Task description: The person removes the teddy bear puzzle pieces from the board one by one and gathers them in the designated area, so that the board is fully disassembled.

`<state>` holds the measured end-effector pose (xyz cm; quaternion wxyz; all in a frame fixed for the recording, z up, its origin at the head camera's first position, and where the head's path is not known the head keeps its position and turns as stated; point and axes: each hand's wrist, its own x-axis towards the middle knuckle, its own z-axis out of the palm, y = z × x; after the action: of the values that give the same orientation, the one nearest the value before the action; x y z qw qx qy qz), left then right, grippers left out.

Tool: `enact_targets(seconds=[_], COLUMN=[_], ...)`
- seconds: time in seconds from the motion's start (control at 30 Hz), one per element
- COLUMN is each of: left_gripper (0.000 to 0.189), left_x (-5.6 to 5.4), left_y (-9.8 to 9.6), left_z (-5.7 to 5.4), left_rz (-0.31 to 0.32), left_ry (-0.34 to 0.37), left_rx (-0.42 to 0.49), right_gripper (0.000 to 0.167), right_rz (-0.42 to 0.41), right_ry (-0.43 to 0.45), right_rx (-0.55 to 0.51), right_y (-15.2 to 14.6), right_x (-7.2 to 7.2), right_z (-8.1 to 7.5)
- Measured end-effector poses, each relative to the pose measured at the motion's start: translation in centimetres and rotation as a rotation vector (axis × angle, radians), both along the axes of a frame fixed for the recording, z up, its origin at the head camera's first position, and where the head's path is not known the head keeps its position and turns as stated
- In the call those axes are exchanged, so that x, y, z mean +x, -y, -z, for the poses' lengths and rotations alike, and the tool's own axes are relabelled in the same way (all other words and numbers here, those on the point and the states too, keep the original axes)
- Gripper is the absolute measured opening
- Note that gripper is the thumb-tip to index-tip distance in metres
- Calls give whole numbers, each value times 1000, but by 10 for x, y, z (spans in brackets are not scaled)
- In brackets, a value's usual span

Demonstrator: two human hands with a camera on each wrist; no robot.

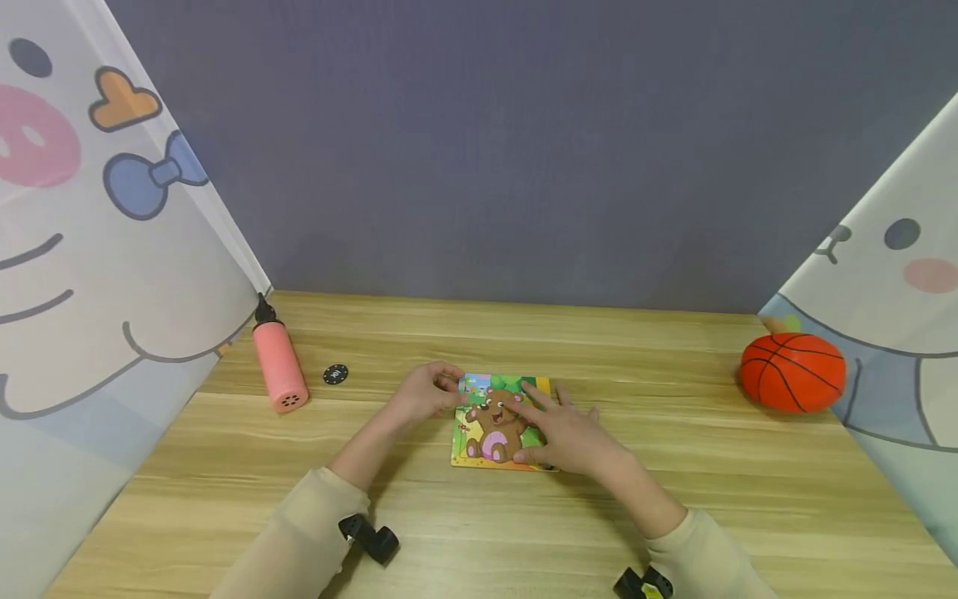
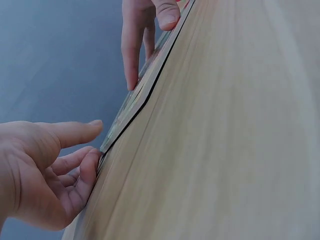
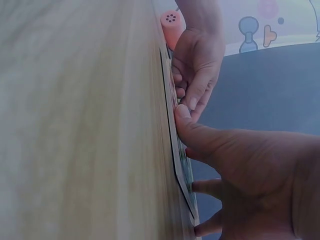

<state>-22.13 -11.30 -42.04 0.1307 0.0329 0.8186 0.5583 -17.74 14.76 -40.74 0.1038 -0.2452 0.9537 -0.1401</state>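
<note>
A pink pump [image 1: 280, 366] is lying by the far left corner of the table [image 1: 464, 532], its black nozzle pointing toward the far edge. A small black disc [image 1: 336, 374] is lying flat just beside it. A red ball with black lines [image 1: 793, 372] is resting near the far right corner. A dark grey partition [image 1: 479, 150] is rising behind the far edge, and cartoon-printed panels are flanking both side edges. A picture board [image 1: 490, 433] showing a brown bear is lying around the table's middle, well apart from pump and ball. The right hand [image 1: 572, 437] is spreading its fingers across the board's right part, partly hiding it. The left hand [image 1: 427, 395] is curling fingers at the board's left edge; whether thumb and fingers are pinching it, I cannot tell.
</note>
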Motion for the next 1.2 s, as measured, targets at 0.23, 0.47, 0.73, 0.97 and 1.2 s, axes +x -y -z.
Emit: enact_targets(seconds=[0.23,0.47,0.73,0.97,1.2], left_gripper=[43,43,42,40,41], left_x=[-3,-1,0,-1,-2], left_y=[-3,-5,-6,-7,-8], left_z=[2,1,0,2,-1], left_rz=[-3,7,-9,-28,-50], left_ry=[5,9,17,14,24], left_rx=[-12,5,4,4,9], right_gripper=[85,85,84,82,81], right_rz=[7,4,13,17,15], right_ry=[7,16,22,38,40], right_rx=[-2,8,29,31,35], right_y=[0,1,2,2,3], right_x=[0,-1,1,2,2], right_z=[0,-1,-2,-3,-4])
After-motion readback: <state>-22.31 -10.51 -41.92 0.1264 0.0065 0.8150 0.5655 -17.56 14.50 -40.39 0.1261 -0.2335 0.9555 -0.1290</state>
